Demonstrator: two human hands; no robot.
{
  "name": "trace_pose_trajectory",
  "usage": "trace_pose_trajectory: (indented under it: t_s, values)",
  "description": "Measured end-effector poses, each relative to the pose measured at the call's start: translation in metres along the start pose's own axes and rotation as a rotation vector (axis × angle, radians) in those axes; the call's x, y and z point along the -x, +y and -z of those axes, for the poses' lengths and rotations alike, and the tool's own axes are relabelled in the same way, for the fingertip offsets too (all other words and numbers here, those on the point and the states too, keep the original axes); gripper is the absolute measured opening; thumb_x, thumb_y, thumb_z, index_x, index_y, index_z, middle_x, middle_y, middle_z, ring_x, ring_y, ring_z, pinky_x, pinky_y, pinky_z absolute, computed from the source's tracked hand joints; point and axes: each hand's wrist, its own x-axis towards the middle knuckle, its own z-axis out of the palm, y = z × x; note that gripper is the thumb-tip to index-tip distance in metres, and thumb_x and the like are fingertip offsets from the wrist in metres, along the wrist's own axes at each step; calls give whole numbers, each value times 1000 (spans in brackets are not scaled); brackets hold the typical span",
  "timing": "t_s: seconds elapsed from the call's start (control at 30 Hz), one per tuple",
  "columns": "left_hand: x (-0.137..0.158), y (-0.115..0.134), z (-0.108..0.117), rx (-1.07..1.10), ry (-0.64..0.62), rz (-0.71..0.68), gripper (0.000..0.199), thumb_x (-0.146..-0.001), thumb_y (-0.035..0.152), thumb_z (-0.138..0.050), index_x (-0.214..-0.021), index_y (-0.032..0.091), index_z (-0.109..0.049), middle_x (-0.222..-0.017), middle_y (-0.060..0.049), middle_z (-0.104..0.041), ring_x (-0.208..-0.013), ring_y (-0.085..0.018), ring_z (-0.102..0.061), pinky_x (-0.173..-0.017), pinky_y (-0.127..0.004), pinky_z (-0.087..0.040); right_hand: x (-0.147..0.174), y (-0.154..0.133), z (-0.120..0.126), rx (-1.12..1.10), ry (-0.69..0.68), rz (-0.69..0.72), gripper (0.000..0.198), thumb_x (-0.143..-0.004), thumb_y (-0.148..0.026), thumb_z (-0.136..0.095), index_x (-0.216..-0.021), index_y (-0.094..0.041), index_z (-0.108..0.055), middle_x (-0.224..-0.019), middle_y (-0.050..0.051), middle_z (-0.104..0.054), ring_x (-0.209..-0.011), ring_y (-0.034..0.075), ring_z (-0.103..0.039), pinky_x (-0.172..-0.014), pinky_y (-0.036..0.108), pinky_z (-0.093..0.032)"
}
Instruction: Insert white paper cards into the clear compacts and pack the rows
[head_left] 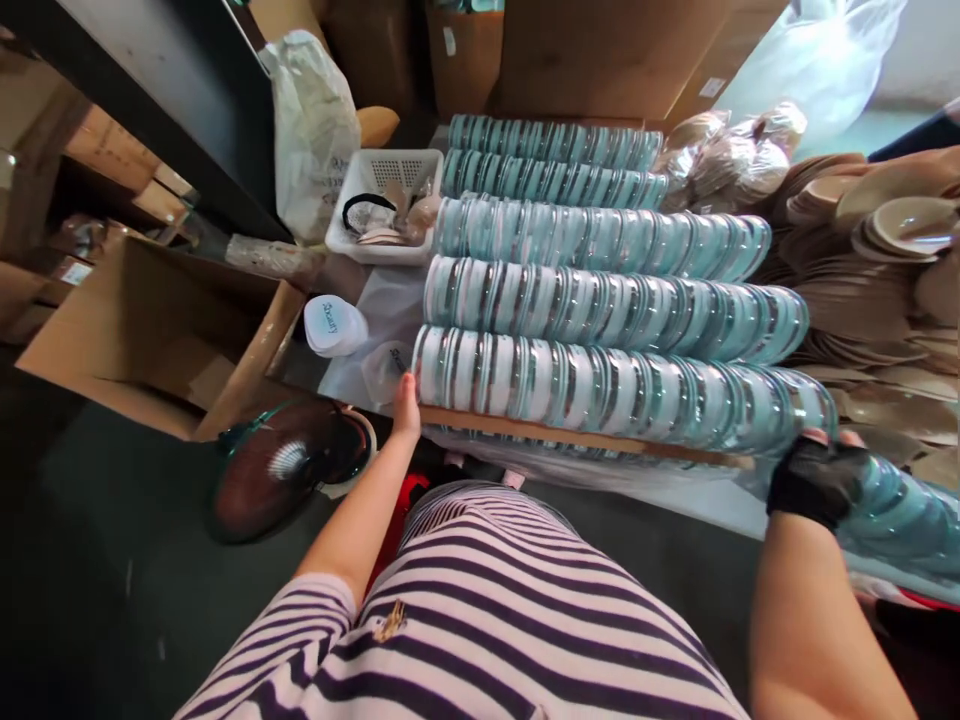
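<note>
Rows of clear, rounded plastic packs with white bands lie on cardboard across the table. At the left end of the nearest row of packs, my bare left hand is pressed, thumb upward, its other fingers partly hidden. My right hand, in a black fingerless glove, holds the opposite end, fingers curled and fingertips showing. Between both hands the row lies lengthwise. A cardboard strip runs beneath it. White pads printed with lettering lie left of the rows, near my left hand.
A white basket holds a black band and small pieces. An open cardboard box and a fan stand left. Stacked beige cup-shaped pieces fill the right. More plastic packs lie beyond my right hand.
</note>
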Motion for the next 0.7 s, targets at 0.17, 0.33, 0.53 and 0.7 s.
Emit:
trace_pose_trajectory:
  t_s: [0.17, 0.33, 0.53, 0.7]
  values:
    - [-18, 23, 3, 1, -180, -106, 71, -91, 72, -40, -146, 28, -49, -158, -5, -41, -149, -24, -34, -124, -40, -24, 110, -137, 6, -145, -279, 652, 38, -81, -49, -46, -93, -29, -75, -90, 15, -75, -89, 28, -70, -79, 43, -50]
    - [-34, 32, -7, -62, -380, -178, 70, -93, 67, -42, -153, 30, -38, -164, -4, -30, -153, -21, -21, -126, -38, -18, 259, -325, -32, 213, -907, 1330, 37, -90, -38, -43, -94, -20, -76, -99, 12, -73, -91, 24, -67, -80, 34, -48]
    - [-32, 30, -8, -110, -431, -235, 68, -98, 63, -34, -156, 28, -31, -163, -7, -31, -152, -19, -24, -126, -40, -19, 314, -419, -67, 778, -1234, 1568, 36, -85, -30, -57, -110, -10, -74, -99, 16, -74, -86, 23, -69, -69, 29, -49]
    - [-37, 27, -12, -46, -458, -178, 60, -101, 52, -37, -155, 28, -31, -164, -6, -30, -152, -19, -26, -126, -39, -21, 323, -411, -42, 759, -1011, 1742, 32, -88, -19, -53, -111, -12, -74, -104, 20, -73, -99, 33, -69, -77, 43, -52]
